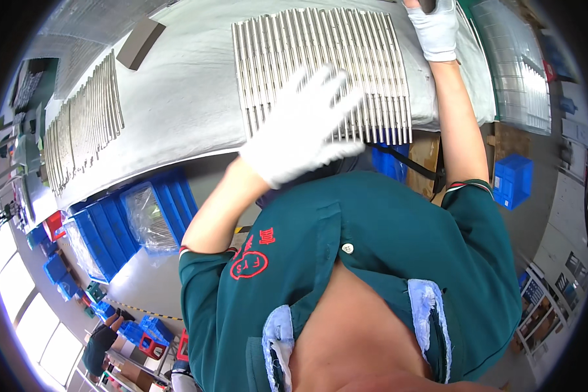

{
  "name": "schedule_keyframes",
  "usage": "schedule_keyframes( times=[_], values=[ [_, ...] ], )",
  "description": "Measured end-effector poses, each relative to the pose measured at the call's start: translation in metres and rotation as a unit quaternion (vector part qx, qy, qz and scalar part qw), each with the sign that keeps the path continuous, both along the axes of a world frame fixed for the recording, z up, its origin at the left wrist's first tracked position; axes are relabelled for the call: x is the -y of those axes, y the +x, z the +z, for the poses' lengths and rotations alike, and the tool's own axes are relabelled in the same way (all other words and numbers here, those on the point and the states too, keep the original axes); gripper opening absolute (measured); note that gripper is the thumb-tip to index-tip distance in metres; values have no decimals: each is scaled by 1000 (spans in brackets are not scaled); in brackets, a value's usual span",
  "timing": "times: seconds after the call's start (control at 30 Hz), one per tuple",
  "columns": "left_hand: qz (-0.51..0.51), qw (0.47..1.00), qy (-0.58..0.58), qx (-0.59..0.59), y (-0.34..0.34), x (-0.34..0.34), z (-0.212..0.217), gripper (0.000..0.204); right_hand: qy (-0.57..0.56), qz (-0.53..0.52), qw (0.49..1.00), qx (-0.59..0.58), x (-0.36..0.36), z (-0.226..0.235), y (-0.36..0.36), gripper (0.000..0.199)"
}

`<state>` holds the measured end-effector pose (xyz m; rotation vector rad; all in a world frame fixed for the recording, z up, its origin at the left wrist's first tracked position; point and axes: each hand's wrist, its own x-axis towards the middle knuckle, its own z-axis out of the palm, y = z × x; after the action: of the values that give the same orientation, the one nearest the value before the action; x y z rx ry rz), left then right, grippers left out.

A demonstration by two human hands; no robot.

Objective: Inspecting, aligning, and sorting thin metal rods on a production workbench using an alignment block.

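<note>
Metal rods (320, 39) lay side by side on the tabletop (176, 85) in front of me, their long axes running away from my body. My left hand (304, 134) was the nearer one, right above their near ends, its grip wide with fingers spread; blur kept me from telling whether it touched them. My right hand (436, 29) was off their right side, toward the far ends, fingers bent by a dark object (427, 6); I could not tell if it was held.

Plastic at both sides

Blue crates (104, 225) with clear film (145, 210) stand below the left part of the counter (170, 98); transparent trays (519, 72) are stacked past its right end, near a blue bin (513, 179). Farther back, a person (98, 347) appears near a red stool (151, 347).
</note>
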<state>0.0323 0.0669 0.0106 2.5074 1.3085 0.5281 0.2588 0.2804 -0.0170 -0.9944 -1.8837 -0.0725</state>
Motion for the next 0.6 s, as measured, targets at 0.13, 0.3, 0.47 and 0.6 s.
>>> schedule_keyframes(
  times=[0.13, 0.3, 0.47, 0.6],
  values=[
    [-62, 998, -7, -10, 38, -7, -12, 77, 32, 6, 999, -18, 1, 3, 0, 69],
    [-31, 999, 1, -28, 43, -7, -17, 74, 33, -6, 999, -22, 4, 7, 5, 70],
    [-45, 999, 4, -12, 42, -8, -13, 74, 13, 14, 998, -59, 9, 8, 3, 72],
    [-62, 998, 7, -2, 60, -14, -9, 75, -4, 33, 996, -80, 11, 7, 2, 73]
  ],
)
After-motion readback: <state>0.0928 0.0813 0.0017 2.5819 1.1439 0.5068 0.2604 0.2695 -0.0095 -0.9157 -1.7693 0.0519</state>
